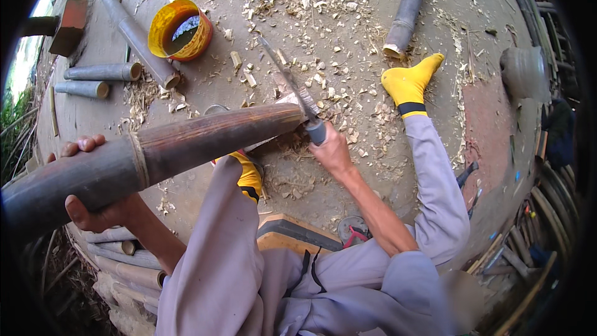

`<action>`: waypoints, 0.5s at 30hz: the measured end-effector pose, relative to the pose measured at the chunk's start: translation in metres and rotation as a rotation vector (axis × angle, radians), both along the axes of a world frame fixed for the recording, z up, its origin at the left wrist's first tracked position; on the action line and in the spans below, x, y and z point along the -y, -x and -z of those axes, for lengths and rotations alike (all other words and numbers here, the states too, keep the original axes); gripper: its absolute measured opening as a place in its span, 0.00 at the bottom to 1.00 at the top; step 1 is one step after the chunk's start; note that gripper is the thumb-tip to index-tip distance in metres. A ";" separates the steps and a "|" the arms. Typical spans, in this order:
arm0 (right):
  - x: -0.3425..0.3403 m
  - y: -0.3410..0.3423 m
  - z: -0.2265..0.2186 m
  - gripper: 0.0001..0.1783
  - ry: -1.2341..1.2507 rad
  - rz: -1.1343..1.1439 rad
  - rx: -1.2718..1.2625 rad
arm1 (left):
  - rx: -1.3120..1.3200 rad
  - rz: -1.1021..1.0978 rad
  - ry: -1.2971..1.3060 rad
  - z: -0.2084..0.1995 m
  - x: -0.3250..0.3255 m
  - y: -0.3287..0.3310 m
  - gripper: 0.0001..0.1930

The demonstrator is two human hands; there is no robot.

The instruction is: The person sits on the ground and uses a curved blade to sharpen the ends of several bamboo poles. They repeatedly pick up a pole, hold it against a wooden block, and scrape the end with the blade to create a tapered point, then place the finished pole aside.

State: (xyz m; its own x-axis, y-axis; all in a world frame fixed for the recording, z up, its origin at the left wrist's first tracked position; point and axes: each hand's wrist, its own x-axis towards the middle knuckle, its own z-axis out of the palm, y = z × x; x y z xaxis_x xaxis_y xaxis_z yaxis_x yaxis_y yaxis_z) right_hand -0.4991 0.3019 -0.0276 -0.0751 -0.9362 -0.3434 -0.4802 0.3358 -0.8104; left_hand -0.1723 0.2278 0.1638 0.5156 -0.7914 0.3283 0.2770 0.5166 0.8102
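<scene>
A thick, dark bamboo pole (205, 140) slants across the left half, its trimmed, reddish-brown end near the middle. My left hand (112, 213) is closed round the pole from below, thumb on the near side and fingertips over the far side. In my right hand (334, 157) is the dark handle of a long-bladed knife (287, 76). Its blade points up and to the left and lies right by the pole's trimmed end; whether it touches cannot be made out. Beneath that end, a pale block is mostly hidden.
Wood chips (329, 81) litter the floor. An orange-yellow bucket (203, 38) holds dark liquid. Bamboo lengths (134, 34) lie at the upper left, another pole (407, 12) at the upper right. My outstretched foot wears a yellow sock (410, 81). A grey pot-like vessel (525, 73) stands right.
</scene>
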 end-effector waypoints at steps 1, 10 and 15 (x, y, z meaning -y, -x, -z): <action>-0.003 0.004 0.012 0.17 -0.160 -0.025 -0.047 | 0.013 0.006 0.002 -0.001 0.000 -0.001 0.36; 0.010 0.000 -0.039 0.16 0.345 0.100 0.318 | 0.141 0.183 0.134 0.003 0.003 -0.016 0.44; 0.000 0.012 0.023 0.18 -0.137 -0.127 -0.005 | 0.145 0.316 0.197 0.003 0.004 -0.010 0.46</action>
State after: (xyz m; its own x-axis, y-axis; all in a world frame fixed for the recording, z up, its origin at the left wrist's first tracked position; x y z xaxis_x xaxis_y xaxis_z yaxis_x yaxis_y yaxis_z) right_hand -0.5113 0.3016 -0.0510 0.0389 -0.8826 -0.4685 -0.5297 0.3794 -0.7586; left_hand -0.1628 0.2234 0.1606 0.1935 -0.8183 0.5412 0.3372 0.5735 0.7466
